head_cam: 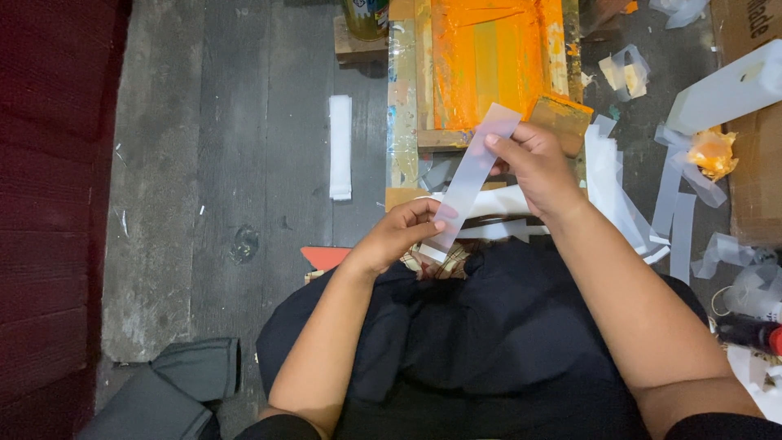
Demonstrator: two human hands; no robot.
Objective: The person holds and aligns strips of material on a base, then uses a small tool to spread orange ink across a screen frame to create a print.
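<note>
A long translucent white strip (pixel 472 175) is stretched between both hands, slanting from lower left to upper right. My left hand (pixel 399 236) pinches its lower end above my lap. My right hand (pixel 533 167) pinches its upper part between thumb and fingers. Just beyond the hands lies a wooden frame (pixel 423 98) with an orange-stained screen (pixel 489 57). More white strips (pixel 607 187) lie under and to the right of my right hand.
A folded white strip (pixel 340 147) lies alone on the grey wooden floor to the left. Cut strips, an orange-stained wad (pixel 711 152), a white box (pixel 729 90) and cardboard (pixel 753 163) crowd the right. A dark red wall (pixel 49 204) runs down the left.
</note>
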